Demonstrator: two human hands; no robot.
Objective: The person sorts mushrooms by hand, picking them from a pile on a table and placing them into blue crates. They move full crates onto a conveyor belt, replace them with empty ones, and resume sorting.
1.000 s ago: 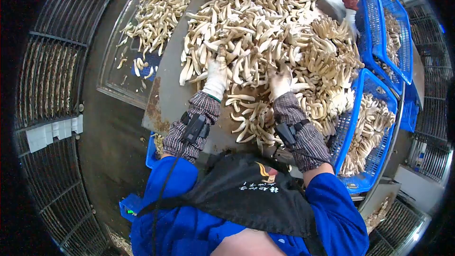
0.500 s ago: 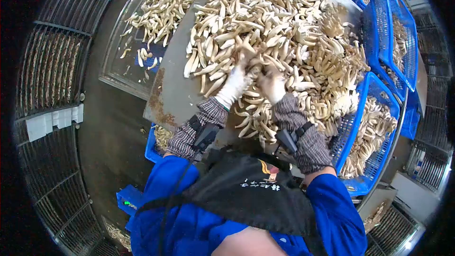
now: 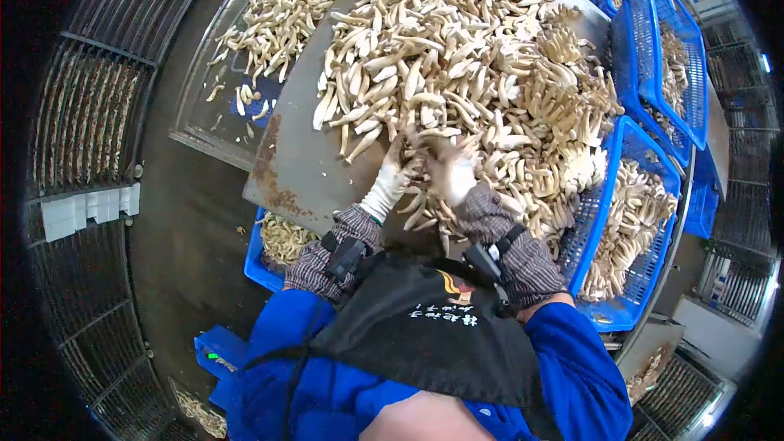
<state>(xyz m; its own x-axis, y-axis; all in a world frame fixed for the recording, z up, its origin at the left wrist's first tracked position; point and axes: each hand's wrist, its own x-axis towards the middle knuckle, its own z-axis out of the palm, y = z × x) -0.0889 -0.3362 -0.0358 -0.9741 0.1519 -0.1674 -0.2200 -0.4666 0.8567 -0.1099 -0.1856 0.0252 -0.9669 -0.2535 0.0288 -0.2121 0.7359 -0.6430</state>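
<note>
A broad heap of pale, long-stemmed mushrooms (image 3: 457, 57) covers much of the metal table (image 3: 298, 155). My left hand (image 3: 390, 178), in a white glove, is at the near edge of the heap, fingers curled round a brownish mushroom clump. Close beside it on the right is my right hand (image 3: 455, 178), also gloved and smeared by motion at the fingers. The fingertips of both hands come together over the clump, partly hiding it. Loose mushrooms lie just below my hands, and clustered mushrooms (image 3: 563, 106) are piled to the right.
A blue basket (image 3: 608, 220) of mushrooms stands at the table's right side, with more blue baskets (image 3: 674, 57) behind it. Another blue crate (image 3: 260, 257) sits below the left edge. At the upper left, a metal tray (image 3: 192, 114) carries more mushrooms. Racks (image 3: 90, 114) line the left wall.
Both hands have drawn back toward my body, still close together at the heap's near edge. The view has shifted slightly.
</note>
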